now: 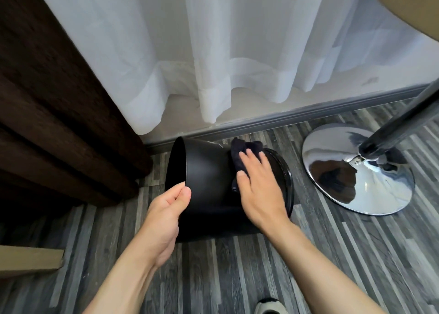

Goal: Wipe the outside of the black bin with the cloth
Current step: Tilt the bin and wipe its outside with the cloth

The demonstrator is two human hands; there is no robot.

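Note:
The black bin [209,178] lies tipped on its side on the floor, its open mouth facing left and its base to the right. My left hand [166,209] pinches the rim at the lower left of the mouth. A dark cloth [237,151] is pressed flat on the bin's upper side near the base, under the fingers of my right hand [259,185]. Most of the cloth is hidden beneath that hand.
A chrome round table base [356,171] with its pole [403,116] stands close on the right. White sheer curtain [213,52] and a grey skirting board [297,116] run behind the bin. A dark brown curtain [59,111] hangs left. A shoe toe [270,305] shows at the bottom.

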